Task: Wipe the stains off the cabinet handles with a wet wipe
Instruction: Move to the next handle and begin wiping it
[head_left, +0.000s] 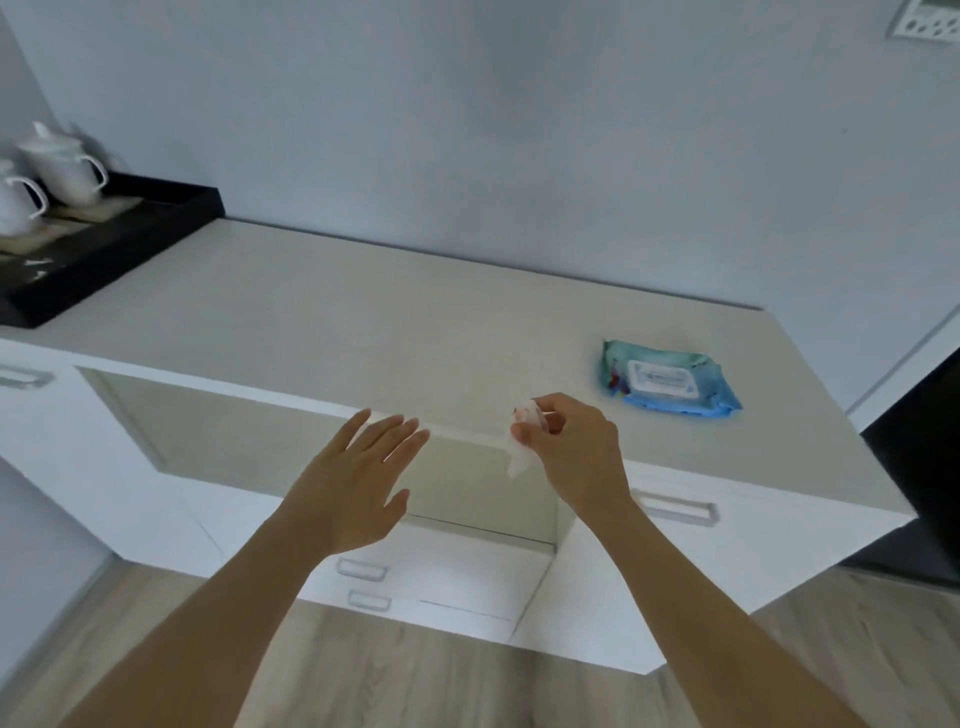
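My right hand (571, 452) pinches a crumpled white wet wipe (522, 447) above the front edge of the pale cabinet top (363, 322). Part of the wipe hangs below my fingers. My left hand (358, 478) hovers open with fingers straight, just left of the wipe and holding nothing. A blue pack of wet wipes (667, 379) lies flat on the cabinet top to the right. Silver cabinet handles show on the white fronts: one at the right (680, 509), one at the far left (23, 376), and two on the low drawers (362, 569) (370, 601).
A black tray (130, 239) with white lidded cups (62, 161) stands at the back left of the cabinet top. An open recess (234, 436) sits under the top's front edge. Wooden floor (441, 686) lies below. A dark object (919, 457) borders the cabinet's right end.
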